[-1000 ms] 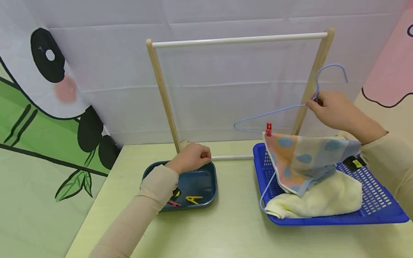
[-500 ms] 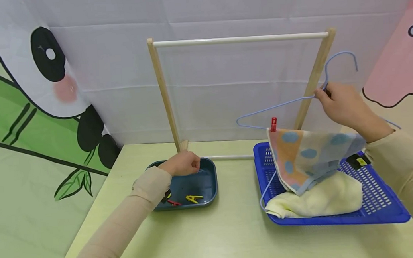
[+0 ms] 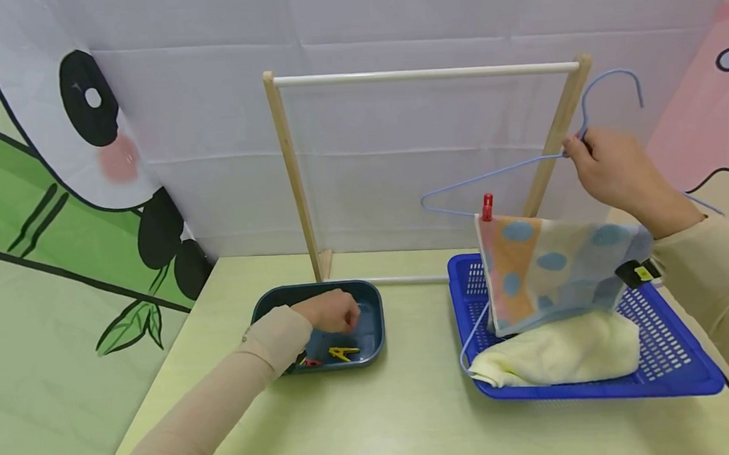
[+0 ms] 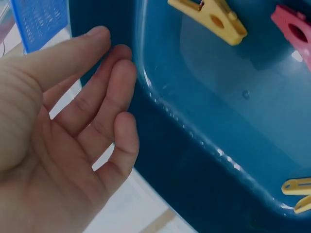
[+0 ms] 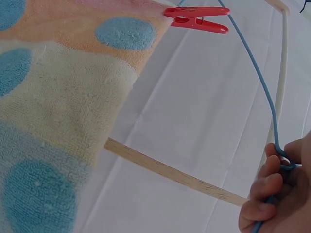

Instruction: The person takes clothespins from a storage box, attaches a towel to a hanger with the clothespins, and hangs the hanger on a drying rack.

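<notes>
My right hand point(image 3: 621, 174) grips a blue wire hanger point(image 3: 494, 174) just below its hook. From its lower bar hangs a small towel point(image 3: 533, 272) with blue dots, pinned at one corner by a red clothespin point(image 5: 197, 18). My left hand point(image 3: 329, 310) is over the dark blue tray point(image 3: 380, 325). In the left wrist view its fingers point(image 4: 124, 80) bend loosely beside the tray wall and hold nothing. Inside the tray lie a yellow clothespin point(image 4: 214, 19), a pink one point(image 4: 296, 29) and another yellow clothespin point(image 4: 297, 189).
A blue perforated basket point(image 3: 671, 347) stands at the right, holding a folded pale yellow cloth point(image 3: 570, 350). Part of another hanger point(image 3: 474, 340) sticks out over its left edge. Behind stands a wooden rack with a white top bar point(image 3: 424, 74).
My right hand has lifted the hanger and towel up and to the right, and the towel hangs straighter. My left hand has moved left, then lower over the tray.
</notes>
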`<control>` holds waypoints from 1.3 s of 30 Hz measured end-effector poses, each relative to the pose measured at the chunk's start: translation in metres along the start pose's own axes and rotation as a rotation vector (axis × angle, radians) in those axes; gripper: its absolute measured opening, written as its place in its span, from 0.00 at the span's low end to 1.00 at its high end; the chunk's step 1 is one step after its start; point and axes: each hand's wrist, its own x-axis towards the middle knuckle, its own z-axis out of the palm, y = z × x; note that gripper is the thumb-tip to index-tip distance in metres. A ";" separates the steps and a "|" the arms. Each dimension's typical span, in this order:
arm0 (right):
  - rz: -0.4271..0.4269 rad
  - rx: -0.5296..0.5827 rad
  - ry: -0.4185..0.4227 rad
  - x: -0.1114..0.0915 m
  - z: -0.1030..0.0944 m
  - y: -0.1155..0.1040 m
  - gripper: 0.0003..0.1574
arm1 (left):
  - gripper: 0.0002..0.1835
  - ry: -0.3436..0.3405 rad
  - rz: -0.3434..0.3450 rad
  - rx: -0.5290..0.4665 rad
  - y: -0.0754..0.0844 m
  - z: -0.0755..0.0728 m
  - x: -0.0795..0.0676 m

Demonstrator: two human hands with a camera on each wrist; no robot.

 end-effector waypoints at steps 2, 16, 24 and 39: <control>0.012 0.003 0.003 0.000 -0.001 -0.001 0.31 | 0.07 -0.038 -0.037 -0.002 0.005 0.003 0.002; 0.131 0.013 0.010 0.003 -0.009 0.002 0.35 | 0.10 -0.215 -0.114 0.027 0.018 0.016 0.009; 0.127 0.024 0.041 0.008 -0.015 0.002 0.34 | 0.10 -0.245 -0.138 0.026 0.022 0.016 0.009; 0.147 0.026 0.019 0.008 -0.016 0.001 0.36 | 0.08 -0.273 -0.183 0.056 0.025 0.023 0.012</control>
